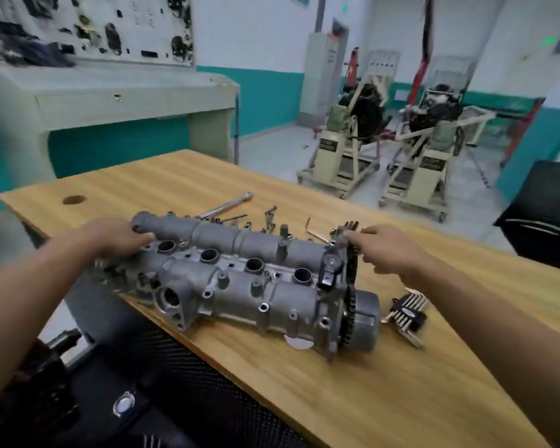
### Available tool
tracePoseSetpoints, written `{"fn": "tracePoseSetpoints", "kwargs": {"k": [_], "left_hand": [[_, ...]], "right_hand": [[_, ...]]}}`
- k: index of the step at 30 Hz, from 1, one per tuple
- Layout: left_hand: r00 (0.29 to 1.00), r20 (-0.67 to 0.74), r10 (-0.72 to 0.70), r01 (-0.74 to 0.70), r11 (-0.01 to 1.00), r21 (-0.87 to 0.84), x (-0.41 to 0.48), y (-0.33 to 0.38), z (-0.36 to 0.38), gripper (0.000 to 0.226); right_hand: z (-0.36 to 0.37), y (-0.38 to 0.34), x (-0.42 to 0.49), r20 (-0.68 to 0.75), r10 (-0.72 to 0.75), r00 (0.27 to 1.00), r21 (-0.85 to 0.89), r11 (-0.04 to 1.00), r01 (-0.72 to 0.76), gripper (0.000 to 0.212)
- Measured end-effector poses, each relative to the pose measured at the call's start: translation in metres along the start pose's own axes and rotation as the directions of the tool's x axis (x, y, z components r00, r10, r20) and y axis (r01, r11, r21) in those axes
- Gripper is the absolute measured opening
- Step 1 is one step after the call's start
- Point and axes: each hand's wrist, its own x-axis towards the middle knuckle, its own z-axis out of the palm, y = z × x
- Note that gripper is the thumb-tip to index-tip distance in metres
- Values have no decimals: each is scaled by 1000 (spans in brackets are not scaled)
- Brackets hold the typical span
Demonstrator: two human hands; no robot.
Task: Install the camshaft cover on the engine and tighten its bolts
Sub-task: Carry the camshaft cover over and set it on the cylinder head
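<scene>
Grips the camshaft cover, lying lengthwise at the near left edge of the wooden counter, at both ends: left hand curled round the left end, right hand pinching the chain end. Just right, a hex key set. Beyond, loose bolts and an extension bar.

No legible text, brand or number is found. The dark plates on the two cream engine stands bear lettering too blurred to read. The label on the hex key holder is likewise illegible.
</scene>
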Motion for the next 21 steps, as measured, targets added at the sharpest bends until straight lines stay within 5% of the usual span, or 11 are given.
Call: {"fn": "tracePoseSetpoints", "kwargs": {"k": [3,7,11,16,21], "left_hand": [[999,-44,-7,6,1000,-13,2,-15,15,52],[994,-56,-98,97,995,-22,4,-24,21,54],[984,-111,-136,128,989,-78,-3,-25,17,38],[976,-176,-124,121,992,-31,-21,-19,6,27],[976,-163,-142,138,990,-34,-23,-22,12,57]], "right_hand": [[10,5,-7,24,26,999,52,998,-28,62],[11,1,-25,-101,-126,987,-364,928,81,79],[20,-10,-19,104,-54,993,-371,924,89,54],[12,-23,-3,59,-32,998,-342,938,50,59],[6,-29,3,272,141,952,-350,936,-38,39]]}}
